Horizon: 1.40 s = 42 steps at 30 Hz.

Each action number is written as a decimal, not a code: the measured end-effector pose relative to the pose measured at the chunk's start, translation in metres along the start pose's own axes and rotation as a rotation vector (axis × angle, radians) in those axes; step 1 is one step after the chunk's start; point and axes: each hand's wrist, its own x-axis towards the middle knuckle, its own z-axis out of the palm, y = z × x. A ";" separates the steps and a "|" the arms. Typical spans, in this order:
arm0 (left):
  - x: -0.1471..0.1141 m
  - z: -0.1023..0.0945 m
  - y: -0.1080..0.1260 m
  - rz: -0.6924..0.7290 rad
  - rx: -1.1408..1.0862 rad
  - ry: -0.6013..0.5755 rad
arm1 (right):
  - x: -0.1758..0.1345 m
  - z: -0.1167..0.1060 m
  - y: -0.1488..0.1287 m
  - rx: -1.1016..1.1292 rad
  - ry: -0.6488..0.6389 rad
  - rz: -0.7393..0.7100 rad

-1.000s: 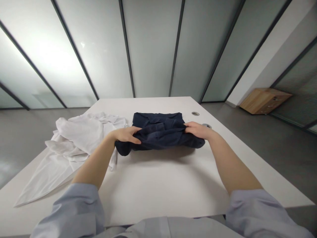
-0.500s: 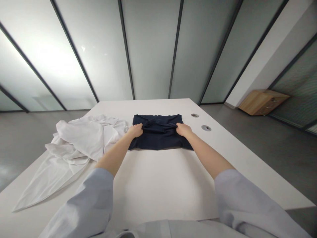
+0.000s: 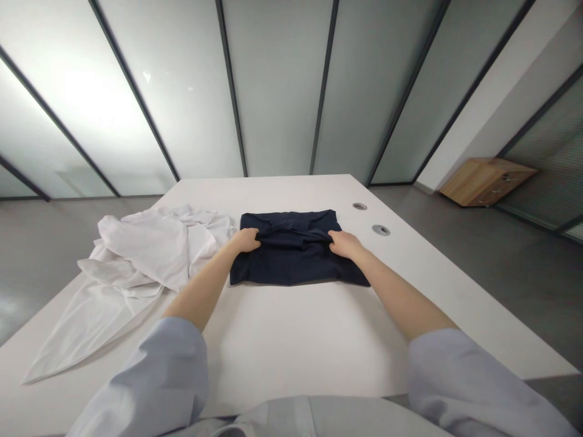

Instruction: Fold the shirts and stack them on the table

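Note:
A dark navy piece of cloth, perhaps a garment, lies folded on the white table. Its upper layer is bunched into a ridge across the middle. At the left end of that ridge my left hand is closed on the fabric. My right hand pinches the right end of the same ridge. Cloth hides some of my fingertips. Along the near side, the lower layer rests flat with its corners spread out beyond both hands.
A heap of crumpled white cloth lies at the left, close to my left forearm. Two round cable holes are set in the table at the right. Beyond stand frosted glass panels and a wooden cabinet.
Both hands have moved slightly apart, still gripping the navy cloth. Its near edge now reaches a little closer to me and spreads wider.

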 end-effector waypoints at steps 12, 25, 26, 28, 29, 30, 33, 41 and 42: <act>-0.018 -0.015 -0.024 0.219 -0.181 -0.183 | -0.017 -0.007 0.013 0.027 -0.084 -0.183; -0.034 -0.026 -0.025 0.273 -0.764 0.089 | -0.034 -0.003 0.030 0.592 0.441 -0.134; -0.034 -0.028 -0.024 0.276 -0.807 0.106 | -0.034 -0.008 0.029 0.624 0.478 -0.130; -0.032 -0.034 -0.023 0.274 -0.914 0.139 | -0.031 -0.019 0.028 0.667 0.554 -0.132; -0.030 -0.037 -0.024 0.269 -0.976 0.155 | -0.029 -0.026 0.027 0.677 0.589 -0.134; -0.027 -0.041 -0.025 0.261 -1.035 0.170 | -0.025 -0.034 0.027 0.678 0.617 -0.132; -0.009 -0.057 -0.032 0.230 -1.126 0.221 | -0.003 -0.059 0.028 0.639 0.644 -0.100; 0.027 -0.078 -0.014 -0.186 -0.260 0.568 | 0.068 -0.076 0.020 0.338 0.413 0.177; 0.024 -0.072 -0.007 -0.195 -0.159 0.542 | 0.069 -0.071 0.017 0.285 0.382 0.213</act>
